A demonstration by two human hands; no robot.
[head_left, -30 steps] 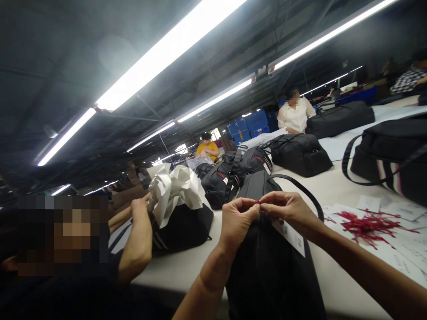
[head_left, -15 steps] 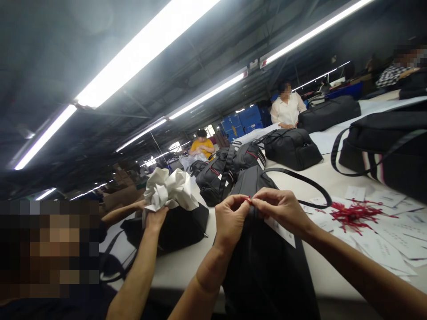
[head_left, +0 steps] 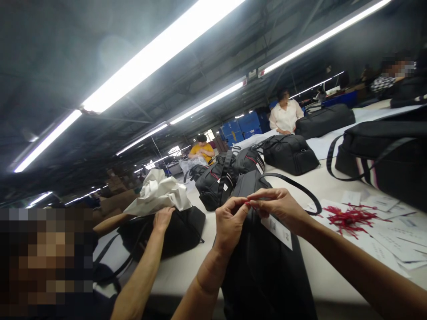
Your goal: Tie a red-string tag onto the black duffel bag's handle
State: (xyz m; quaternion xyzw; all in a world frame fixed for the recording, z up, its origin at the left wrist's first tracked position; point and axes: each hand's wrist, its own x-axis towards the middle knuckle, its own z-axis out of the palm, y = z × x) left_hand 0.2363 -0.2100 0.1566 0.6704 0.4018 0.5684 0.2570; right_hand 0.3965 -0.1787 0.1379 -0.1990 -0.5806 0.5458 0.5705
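A black bag (head_left: 263, 271) lies in front of me, its dark carry strap (head_left: 300, 189) arching to the right. Over the bag, my left hand (head_left: 230, 222) and my right hand (head_left: 276, 206) meet fingertip to fingertip. Both pinch a thin red string (head_left: 247, 203), mostly covered by the fingers. A white tag (head_left: 277, 232) with small print hangs below my right hand against the bag's side. To the right, a heap of red strings (head_left: 353, 218) rests on spread white tags (head_left: 395, 235).
At left, a co-worker's hand (head_left: 164, 218) rests on another black bag (head_left: 182, 226) topped by crumpled white paper (head_left: 163, 193). Several black bags (head_left: 290, 153) stand farther back on the pale table (head_left: 190, 278). A striped black bag (head_left: 383, 151) sits at right. Other people work beyond.
The co-worker's hand and the crumpled paper have come down onto the bag at left. My fingers have shifted slightly around the red string, and more of the hanging tag shows.
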